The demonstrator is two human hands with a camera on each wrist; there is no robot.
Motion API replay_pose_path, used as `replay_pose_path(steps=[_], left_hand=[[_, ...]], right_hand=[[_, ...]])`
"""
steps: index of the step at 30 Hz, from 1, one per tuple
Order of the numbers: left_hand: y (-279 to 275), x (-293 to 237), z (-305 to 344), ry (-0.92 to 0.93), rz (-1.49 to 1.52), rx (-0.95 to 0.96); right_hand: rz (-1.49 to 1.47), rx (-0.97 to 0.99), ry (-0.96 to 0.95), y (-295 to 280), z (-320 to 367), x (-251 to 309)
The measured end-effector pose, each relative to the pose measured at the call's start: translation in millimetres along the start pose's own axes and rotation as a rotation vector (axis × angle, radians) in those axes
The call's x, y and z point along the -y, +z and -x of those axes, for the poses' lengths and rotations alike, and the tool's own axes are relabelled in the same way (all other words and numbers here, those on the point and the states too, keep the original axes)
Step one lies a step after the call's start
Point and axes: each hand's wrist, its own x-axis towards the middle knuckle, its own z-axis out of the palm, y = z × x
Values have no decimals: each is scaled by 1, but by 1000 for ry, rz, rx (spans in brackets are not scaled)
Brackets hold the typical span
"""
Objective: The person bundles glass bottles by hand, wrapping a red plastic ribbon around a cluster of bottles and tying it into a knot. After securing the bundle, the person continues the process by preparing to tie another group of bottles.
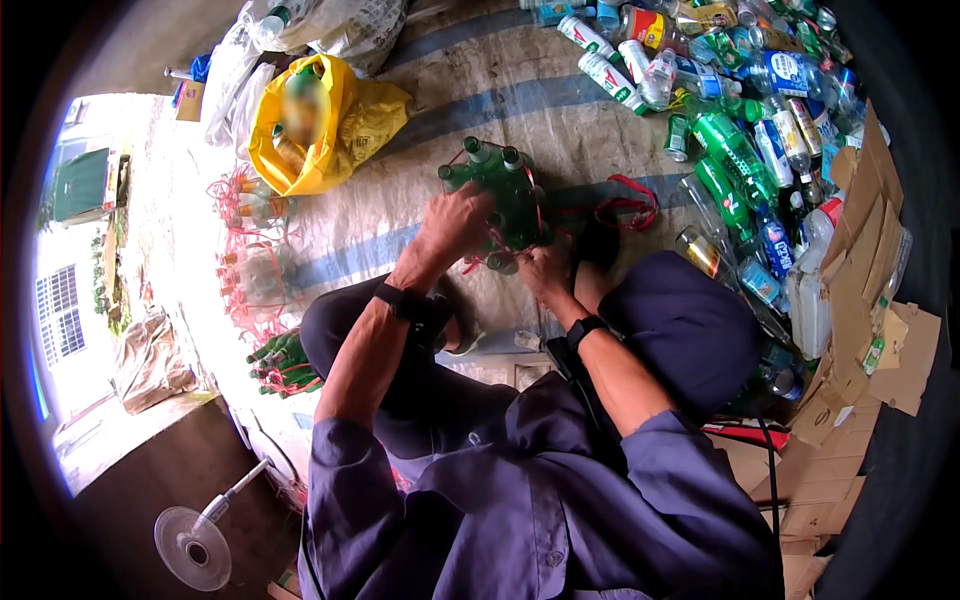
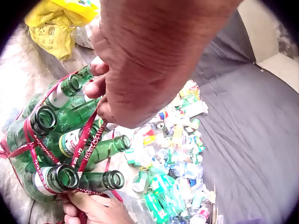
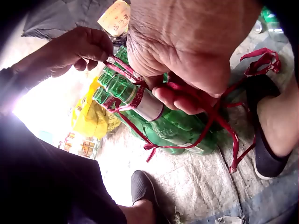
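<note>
A bundle of green glass bottles (image 1: 516,212) stands on the ground sheet between the person's feet, bound with red printed ribbon (image 2: 86,143). From the far-left side, the left hand (image 1: 457,222) pinches a stretch of this ribbon above the bottle necks, pulled taut in the left wrist view. Low at the near side of the bundle, the right hand (image 1: 547,272) holds the ribbon with curled fingers close against a bottle neck (image 2: 114,179). Loose ribbon ends (image 3: 233,144) trail from under the right hand in the right wrist view. Its palm hides part of the bottles there.
Plastic bottles and cans (image 1: 735,165) lie heaped at the right, beside cardboard (image 1: 860,270). A yellow bag (image 1: 350,130) stands at the upper left. More tied bottles (image 1: 285,362) line the left edge, above a fan (image 1: 193,548). A red ribbon coil (image 1: 635,205) lies right of the bundle.
</note>
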Motion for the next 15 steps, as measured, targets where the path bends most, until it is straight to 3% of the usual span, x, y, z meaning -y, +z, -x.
replay_pose_path(steps=[2, 4, 8, 10, 15], left_hand=[[2, 4, -5, -23, -1, 16], [7, 6, -8, -48, -2, 33], [12, 1, -11, -117, 65, 30], [11, -1, -12, -171, 87, 66], [24, 10, -14, -196, 141, 60]], right_hand=[[3, -12, -12, 5, 0, -3], [-90, 4, 93, 10, 0, -6], [-104, -60, 14, 5, 2, -1], [-170, -30, 206, 3, 0, 2], [-244, -16, 167, 3, -1, -1]])
